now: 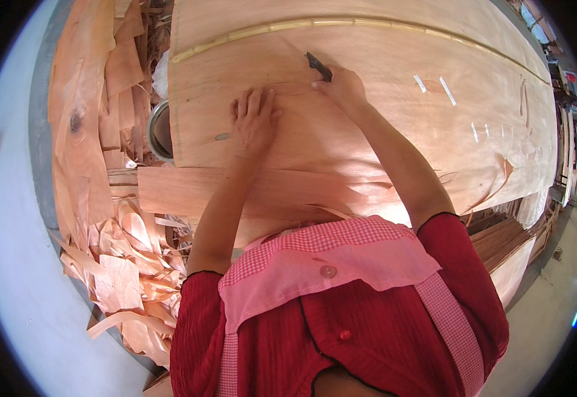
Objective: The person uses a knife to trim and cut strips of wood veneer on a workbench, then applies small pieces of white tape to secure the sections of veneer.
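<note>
Left hand (254, 124): palm down on the veneer sheet (315, 142), fingers slightly spread.
Right hand (345, 89): curled around a black tool (319, 67); exact finger placement cannot be told.
Veneer sheet: lies beneath both hands, in front of the person.
Bamboo rod (328, 22): across sheet, beyond both hands.
White strips (447, 91): on sheet, right of right hand.
Veneer scraps (119, 274): heaped at left.

No text, labels, numbers or signs readable.
</note>
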`<state>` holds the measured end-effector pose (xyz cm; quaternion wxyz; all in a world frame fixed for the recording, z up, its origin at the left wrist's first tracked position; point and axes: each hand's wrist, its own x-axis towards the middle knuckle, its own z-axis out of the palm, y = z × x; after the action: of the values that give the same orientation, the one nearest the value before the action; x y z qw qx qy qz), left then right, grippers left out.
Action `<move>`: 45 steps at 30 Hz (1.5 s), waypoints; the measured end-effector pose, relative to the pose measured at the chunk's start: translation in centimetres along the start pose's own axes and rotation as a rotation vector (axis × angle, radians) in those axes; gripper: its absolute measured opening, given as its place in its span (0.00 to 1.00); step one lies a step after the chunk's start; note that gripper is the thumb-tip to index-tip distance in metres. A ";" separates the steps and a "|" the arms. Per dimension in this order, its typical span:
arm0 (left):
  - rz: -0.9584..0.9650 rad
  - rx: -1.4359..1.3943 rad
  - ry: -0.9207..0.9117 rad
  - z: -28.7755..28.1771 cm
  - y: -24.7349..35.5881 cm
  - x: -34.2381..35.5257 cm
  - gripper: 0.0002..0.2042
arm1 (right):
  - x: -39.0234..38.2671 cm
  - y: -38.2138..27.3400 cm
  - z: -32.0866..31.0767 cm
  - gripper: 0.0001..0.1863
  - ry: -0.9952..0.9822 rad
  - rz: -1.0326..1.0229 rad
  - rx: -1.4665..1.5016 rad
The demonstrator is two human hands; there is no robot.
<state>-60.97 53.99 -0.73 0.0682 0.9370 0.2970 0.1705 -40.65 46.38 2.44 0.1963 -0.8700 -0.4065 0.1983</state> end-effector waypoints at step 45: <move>-0.062 -0.135 -0.021 -0.1 2.4 -0.1 0.26 | -7.9 -2.2 0.5 0.27 0.279 -0.293 0.250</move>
<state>-59.81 51.98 -0.10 0.1395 0.9223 0.3132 0.1781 -46.93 41.56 4.63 0.3834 -0.7896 -0.4697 0.0944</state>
